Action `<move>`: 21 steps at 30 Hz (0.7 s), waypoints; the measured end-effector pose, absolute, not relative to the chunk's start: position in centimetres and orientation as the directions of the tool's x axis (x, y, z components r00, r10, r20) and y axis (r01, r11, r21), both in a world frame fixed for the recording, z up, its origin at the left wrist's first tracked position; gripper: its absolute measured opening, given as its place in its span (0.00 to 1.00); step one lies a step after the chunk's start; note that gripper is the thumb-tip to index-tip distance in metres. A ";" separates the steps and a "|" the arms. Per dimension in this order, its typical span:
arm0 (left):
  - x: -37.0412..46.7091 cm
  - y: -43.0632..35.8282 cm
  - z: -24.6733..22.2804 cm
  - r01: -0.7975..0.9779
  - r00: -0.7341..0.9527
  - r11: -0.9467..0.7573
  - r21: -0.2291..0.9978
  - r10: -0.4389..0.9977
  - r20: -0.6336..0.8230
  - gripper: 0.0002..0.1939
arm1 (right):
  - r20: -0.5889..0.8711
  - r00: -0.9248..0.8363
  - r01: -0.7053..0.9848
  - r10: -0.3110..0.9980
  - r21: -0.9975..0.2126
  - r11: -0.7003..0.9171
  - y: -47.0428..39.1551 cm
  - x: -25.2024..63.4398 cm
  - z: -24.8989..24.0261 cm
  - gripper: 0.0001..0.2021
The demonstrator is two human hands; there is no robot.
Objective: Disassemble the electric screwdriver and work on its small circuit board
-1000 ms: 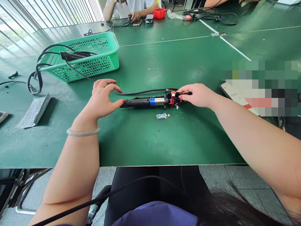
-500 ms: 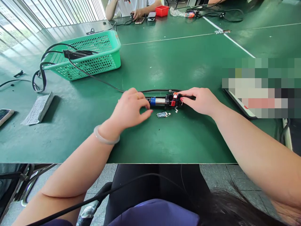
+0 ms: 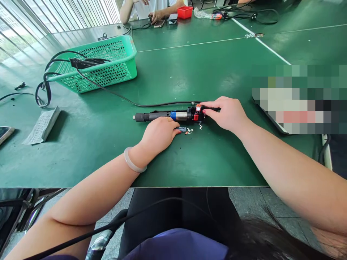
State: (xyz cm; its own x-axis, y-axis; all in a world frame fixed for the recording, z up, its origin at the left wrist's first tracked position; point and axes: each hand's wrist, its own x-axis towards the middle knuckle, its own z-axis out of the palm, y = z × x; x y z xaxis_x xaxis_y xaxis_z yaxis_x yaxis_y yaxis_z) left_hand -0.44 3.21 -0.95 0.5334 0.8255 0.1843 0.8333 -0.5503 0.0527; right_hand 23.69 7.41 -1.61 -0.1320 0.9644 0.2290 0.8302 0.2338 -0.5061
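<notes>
A slim black electric screwdriver (image 3: 155, 116) with a blue band and a bare silver motor section lies lengthwise on the green table. My right hand (image 3: 227, 111) pinches its open right end, beside small red and orange parts (image 3: 197, 112). On the near side of the tool, my left hand (image 3: 160, 133) is closed with thumb and fingertips on a small circuit board (image 3: 181, 129), partly hidden by the fingers. Tiny metal pieces (image 3: 190, 131) lie just right of that board, and a bent metal strip (image 3: 200, 125) is below the tool's open end.
A green basket (image 3: 108, 76) with black cables stands back left. A cord (image 3: 151, 105) runs from it behind the tool. A folded paper block (image 3: 43, 126) and a phone (image 3: 5, 133) lie left. Across the table are a person's hands, a red box (image 3: 184, 12) and cables.
My left hand has come off the screwdriver's left part and moved down onto the circuit board, uncovering the tool's tip. My right hand keeps its pinch at the open end.
</notes>
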 end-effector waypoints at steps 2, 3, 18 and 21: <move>-0.4 3.3 -1.0 0.833 0.534 -0.551 0.041 0.822 0.198 0.11 | 0.251 -0.097 0.814 0.963 -0.537 0.221 7.5 23.4 -1.6 0.16; -0.4 3.3 -1.0 0.830 0.539 -0.557 0.039 0.818 0.201 0.11 | 0.257 -0.087 0.803 0.962 -0.553 0.221 7.6 23.3 -1.6 0.16; -0.2 4.3 -1.2 0.871 0.452 -0.476 0.121 0.873 0.181 0.10 | 0.224 0.028 0.770 0.974 -0.627 0.122 8.1 22.5 -2.1 0.13; -0.2 4.1 -1.1 0.880 0.445 -0.463 0.109 0.882 0.152 0.11 | 0.231 0.040 0.769 0.972 -0.628 0.118 7.8 22.4 -2.2 0.13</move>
